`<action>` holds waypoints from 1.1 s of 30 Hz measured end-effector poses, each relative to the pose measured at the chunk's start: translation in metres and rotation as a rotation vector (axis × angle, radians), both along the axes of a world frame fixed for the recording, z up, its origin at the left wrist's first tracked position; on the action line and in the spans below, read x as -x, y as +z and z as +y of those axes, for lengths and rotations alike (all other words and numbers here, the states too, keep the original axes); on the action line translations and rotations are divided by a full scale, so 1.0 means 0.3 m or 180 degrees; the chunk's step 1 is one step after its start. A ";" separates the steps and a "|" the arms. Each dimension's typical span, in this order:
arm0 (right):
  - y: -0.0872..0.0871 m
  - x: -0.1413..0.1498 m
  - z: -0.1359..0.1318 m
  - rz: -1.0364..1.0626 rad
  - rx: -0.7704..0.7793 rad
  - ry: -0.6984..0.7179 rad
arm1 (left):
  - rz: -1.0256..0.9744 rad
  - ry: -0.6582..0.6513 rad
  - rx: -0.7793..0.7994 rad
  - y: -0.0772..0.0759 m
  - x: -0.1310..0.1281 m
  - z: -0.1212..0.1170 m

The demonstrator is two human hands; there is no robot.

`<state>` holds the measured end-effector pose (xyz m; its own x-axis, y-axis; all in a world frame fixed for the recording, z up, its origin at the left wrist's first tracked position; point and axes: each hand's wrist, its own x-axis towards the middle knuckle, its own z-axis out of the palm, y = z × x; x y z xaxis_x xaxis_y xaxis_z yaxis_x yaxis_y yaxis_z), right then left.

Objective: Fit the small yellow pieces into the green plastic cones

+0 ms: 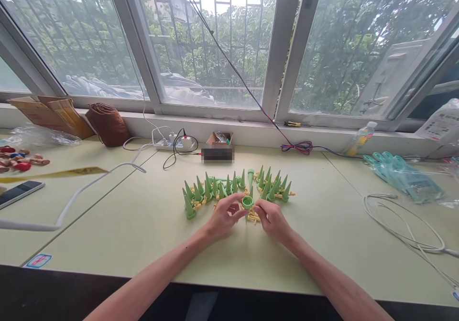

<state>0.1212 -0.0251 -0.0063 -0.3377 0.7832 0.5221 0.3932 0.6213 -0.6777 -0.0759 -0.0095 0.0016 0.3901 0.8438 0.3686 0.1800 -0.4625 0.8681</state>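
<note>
My left hand [226, 214] holds a green plastic spike [247, 202] between thumb and fingers, its round hollow end tilted up towards me. My right hand [271, 217] is closed in a pinch right beside the rim of that spike; whatever lies between its fingertips is too small to make out. Behind my hands, several green spikes [189, 204] stand point-up in two groups, left and right, with small yellow plastic pieces [271, 197] at their bases. More small yellow pieces [254, 217] lie on the table between my hands.
A small open box [219, 138] and a power strip [167, 143] stand by the window ledge. A brown pouch [107, 124], white cable [77, 194] and phone [19, 194] are at left. Turquoise plastic pieces [401, 175], a coiled cable [405, 230] and a bottle [360, 138] are at right.
</note>
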 end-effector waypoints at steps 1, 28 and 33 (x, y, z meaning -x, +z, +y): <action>0.002 0.000 -0.001 0.0004 -0.0011 0.0004 | 0.0002 -0.0007 -0.0019 -0.001 0.000 0.000; 0.019 0.008 -0.012 -0.0015 0.0115 -0.0024 | 0.0637 -0.0068 -0.0209 0.007 0.002 -0.012; 0.020 0.008 -0.014 -0.0010 0.0166 -0.0001 | 0.0610 -0.0089 -0.0183 0.007 0.000 -0.011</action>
<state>0.1188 -0.0294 -0.0003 -0.3391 0.8094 0.4795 0.3957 0.5851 -0.7079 -0.0758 -0.0128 0.0039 0.4808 0.8112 0.3327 0.3257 -0.5175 0.7913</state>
